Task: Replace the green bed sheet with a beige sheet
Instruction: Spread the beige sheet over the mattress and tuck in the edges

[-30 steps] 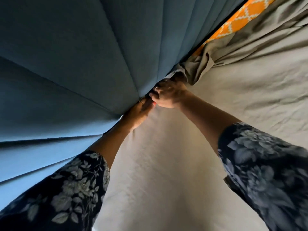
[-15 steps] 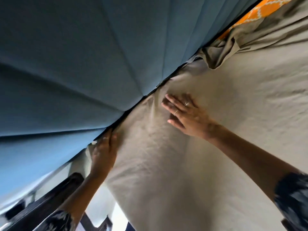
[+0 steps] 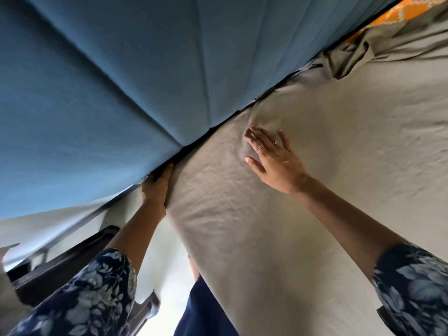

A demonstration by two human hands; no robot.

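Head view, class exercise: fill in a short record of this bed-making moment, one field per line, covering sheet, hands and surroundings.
sheet: beige sheet spread over the bed, wrinkled
untidy part: bunched fold by the headboard
left hand: at the corner, fingers against the sheet's edge below the blue headboard
right hand: flat, fingers spread, pressing the sheet
other: orange patterned fabric at top right

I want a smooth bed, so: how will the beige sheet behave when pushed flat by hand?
The beige sheet is probably limp and light: it bunches loosely near the blue headboard. Fine creases around the flat right hand suggest it slides and wrinkles easily. The left hand at the corner likely keeps it from creeping.
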